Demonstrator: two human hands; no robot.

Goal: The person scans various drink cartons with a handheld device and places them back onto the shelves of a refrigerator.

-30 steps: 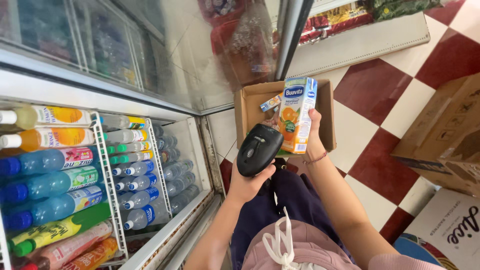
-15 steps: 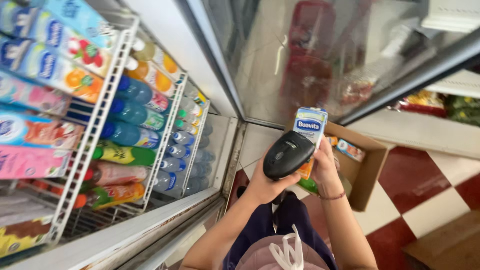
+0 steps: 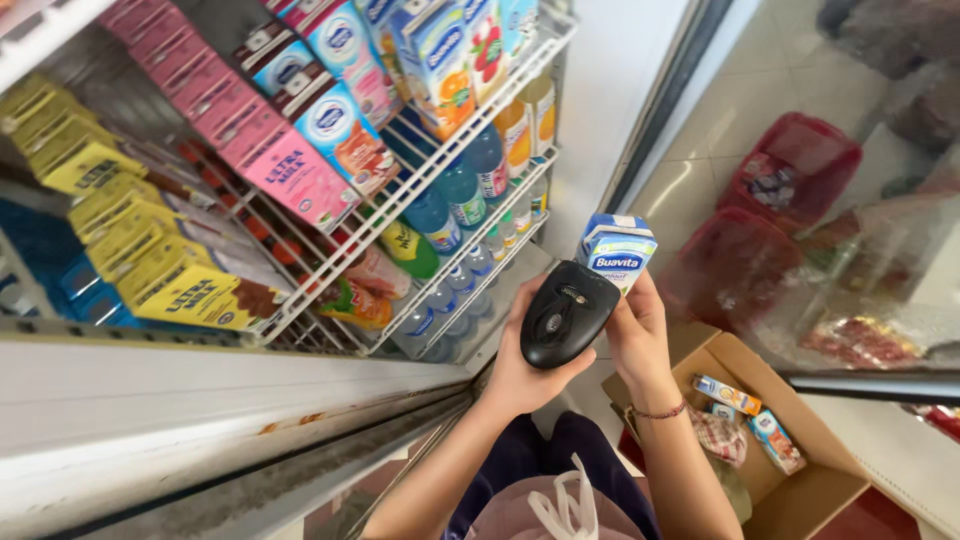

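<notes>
Your left hand [image 3: 525, 365] holds the black handheld scanner [image 3: 566, 313], its fingers closed around the grip, and the scanner head touches the front of the small blue-and-white juice carton [image 3: 617, 250]. Your right hand [image 3: 640, 335] has its fingers wrapped around the lower part of this carton and keeps it upright, just beside the open fridge door. Below your right wrist stands the open cardboard box [image 3: 800, 490] with a few more cartons inside. Compared with a moment ago, both hands are raised higher, and the wire shelves [image 3: 440, 170] with cartons and bottles now fill more of the view.
</notes>
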